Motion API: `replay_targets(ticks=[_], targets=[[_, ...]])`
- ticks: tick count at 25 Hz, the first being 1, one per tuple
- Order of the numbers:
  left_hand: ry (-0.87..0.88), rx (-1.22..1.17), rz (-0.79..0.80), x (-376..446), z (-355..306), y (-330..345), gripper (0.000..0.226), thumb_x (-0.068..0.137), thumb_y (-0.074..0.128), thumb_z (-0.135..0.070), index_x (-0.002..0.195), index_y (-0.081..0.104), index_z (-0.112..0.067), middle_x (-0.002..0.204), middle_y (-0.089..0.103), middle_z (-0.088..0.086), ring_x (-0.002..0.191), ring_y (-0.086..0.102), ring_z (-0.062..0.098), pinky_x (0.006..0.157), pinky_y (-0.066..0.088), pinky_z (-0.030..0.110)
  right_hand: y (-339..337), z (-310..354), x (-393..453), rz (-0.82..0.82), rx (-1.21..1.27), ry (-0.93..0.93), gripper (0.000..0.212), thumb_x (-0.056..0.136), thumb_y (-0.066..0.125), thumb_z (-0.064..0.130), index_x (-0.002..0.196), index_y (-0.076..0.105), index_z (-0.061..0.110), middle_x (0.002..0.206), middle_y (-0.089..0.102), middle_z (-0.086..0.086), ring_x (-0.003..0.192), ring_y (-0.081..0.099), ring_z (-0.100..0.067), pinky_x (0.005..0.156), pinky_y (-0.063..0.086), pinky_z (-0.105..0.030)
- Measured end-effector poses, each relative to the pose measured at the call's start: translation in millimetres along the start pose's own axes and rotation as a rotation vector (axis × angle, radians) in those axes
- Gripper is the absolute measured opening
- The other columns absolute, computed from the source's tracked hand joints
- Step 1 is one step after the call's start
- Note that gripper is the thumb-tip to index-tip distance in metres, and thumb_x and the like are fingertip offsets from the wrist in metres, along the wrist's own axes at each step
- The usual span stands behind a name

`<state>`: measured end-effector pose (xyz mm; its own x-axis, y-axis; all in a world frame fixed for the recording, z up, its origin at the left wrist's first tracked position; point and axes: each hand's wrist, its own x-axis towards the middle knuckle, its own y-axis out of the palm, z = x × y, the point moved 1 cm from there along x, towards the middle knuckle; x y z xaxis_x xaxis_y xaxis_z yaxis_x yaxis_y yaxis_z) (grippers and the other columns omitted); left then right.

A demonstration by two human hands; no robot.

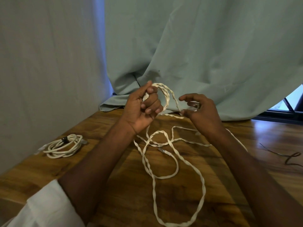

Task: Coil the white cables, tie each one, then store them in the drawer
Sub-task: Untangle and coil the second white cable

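Note:
A long flat white cable (173,163) sprawls in loose loops over the wooden table (127,194). My left hand (141,110) is raised above the table and grips a couple of coiled loops of it, which arc up to the right of my fingers. My right hand (200,110) is level with it, fingers curled, pinching the same cable between thumb and fingertips. One plug end (164,151) lies on the table between my forearms. A second white cable (64,145), coiled and bound with a dark tie, rests at the left. No drawer is in view.
A pale green cloth (196,54) hangs behind the table and bunches on its far edge. A grey wall (49,71) stands close on the left. A thin dark wire (288,157) lies at the right side of the table.

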<state>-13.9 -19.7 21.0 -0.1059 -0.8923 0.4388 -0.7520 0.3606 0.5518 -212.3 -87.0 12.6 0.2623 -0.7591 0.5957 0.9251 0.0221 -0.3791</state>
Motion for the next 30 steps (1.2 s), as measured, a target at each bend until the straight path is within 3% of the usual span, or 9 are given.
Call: replay_targets(ticks=[3, 7, 10, 14, 19, 22, 25, 28, 30], targets=[[0.063, -0.057, -0.008, 2, -10, -9, 0.038, 0.111, 0.036, -0.033, 0.078, 0.049, -0.019, 0.040, 0.033, -0.007, 0.035, 0.033, 0.009, 0.050, 0.039, 0.026, -4, -4, 3, -0.157, 0.332, 0.181, 0.047, 0.085, 0.066, -0.020, 0.109, 0.077, 0.019, 0.125, 0.070, -0.001, 0.109, 0.073, -0.018, 0.077, 0.061, -0.022], [0.116, -0.109, -0.059, 1, -13, -16, 0.042, 0.112, 0.036, -0.032, 0.076, 0.052, -0.018, 0.041, 0.032, -0.006, 0.036, 0.033, 0.009, 0.052, 0.039, 0.025, -21, -9, 11, -0.307, 0.812, 0.370, 0.042, 0.093, 0.045, -0.020, 0.103, 0.074, 0.010, 0.116, 0.074, -0.015, 0.071, 0.075, -0.012, 0.050, 0.049, -0.019], [0.148, -0.147, -0.134, 1, -11, -17, 0.037, 0.110, 0.041, -0.033, 0.077, 0.051, -0.019, 0.042, 0.035, -0.006, 0.040, 0.038, 0.010, 0.055, 0.045, 0.026, -17, -17, 7, -0.271, 0.225, 0.182, 0.034, 0.099, 0.055, -0.001, 0.107, 0.078, 0.022, 0.110, 0.078, 0.000, 0.061, 0.064, -0.007, 0.050, 0.049, -0.022], [0.248, -0.257, -0.280, 5, -10, -23, 0.038, 0.111, 0.044, -0.033, 0.080, 0.058, -0.015, 0.052, 0.060, 0.000, 0.056, 0.065, 0.016, 0.067, 0.059, 0.030, 15, -15, -4, 0.219, -0.228, 0.069, 0.029, 0.098, 0.070, 0.017, 0.125, 0.073, 0.028, 0.109, 0.076, -0.002, 0.048, 0.064, -0.007, 0.052, 0.052, -0.022], [0.336, -0.202, -0.336, 10, -8, -23, 0.046, 0.115, 0.030, -0.034, 0.092, 0.061, -0.009, 0.088, 0.080, 0.012, 0.086, 0.080, 0.025, 0.085, 0.062, 0.036, 28, 8, -12, 0.529, -0.697, -0.187, 0.044, 0.099, 0.068, 0.023, 0.140, 0.062, 0.038, 0.125, 0.073, 0.004, 0.099, 0.068, -0.010, 0.080, 0.049, -0.024], [0.355, -0.140, -0.338, 12, -8, -28, 0.044, 0.116, 0.023, -0.033, 0.107, 0.058, -0.006, 0.108, 0.079, 0.015, 0.102, 0.077, 0.026, 0.093, 0.060, 0.034, 31, 17, -15, 0.671, -0.643, -0.290, 0.043, 0.098, 0.063, 0.019, 0.137, 0.065, 0.037, 0.121, 0.075, 0.007, 0.099, 0.069, -0.011, 0.088, 0.059, -0.037], [0.391, 0.193, -0.388, 14, -6, -27, 0.042, 0.116, 0.024, -0.031, 0.112, 0.054, -0.002, 0.115, 0.077, 0.017, 0.107, 0.076, 0.026, 0.088, 0.061, 0.031, 28, 20, -16, 0.737, -0.507, -0.307, 0.034, 0.097, 0.063, 0.016, 0.126, 0.071, 0.031, 0.110, 0.076, 0.007, 0.095, 0.070, -0.013, 0.086, 0.059, -0.043], [0.418, 0.947, -0.359, 13, 3, -22, 0.038, 0.115, 0.032, -0.032, 0.101, 0.050, -0.002, 0.090, 0.080, 0.011, 0.087, 0.077, 0.024, 0.078, 0.058, 0.033, 15, 32, -19, 0.686, -0.192, -0.197, 0.028, 0.101, 0.060, 0.006, 0.108, 0.077, 0.027, 0.084, 0.075, 0.008, 0.078, 0.068, -0.008, 0.075, 0.056, -0.030], [0.434, 1.259, -0.298, 10, 11, -24, 0.038, 0.115, 0.037, -0.033, 0.094, 0.054, -0.006, 0.076, 0.072, 0.006, 0.073, 0.070, 0.019, 0.071, 0.055, 0.035, 5, 40, -22, 0.614, 0.041, -0.108, 0.025, 0.105, 0.056, 0.008, 0.105, 0.077, 0.021, 0.070, 0.067, -0.002, 0.066, 0.061, -0.017, 0.066, 0.052, -0.031]])
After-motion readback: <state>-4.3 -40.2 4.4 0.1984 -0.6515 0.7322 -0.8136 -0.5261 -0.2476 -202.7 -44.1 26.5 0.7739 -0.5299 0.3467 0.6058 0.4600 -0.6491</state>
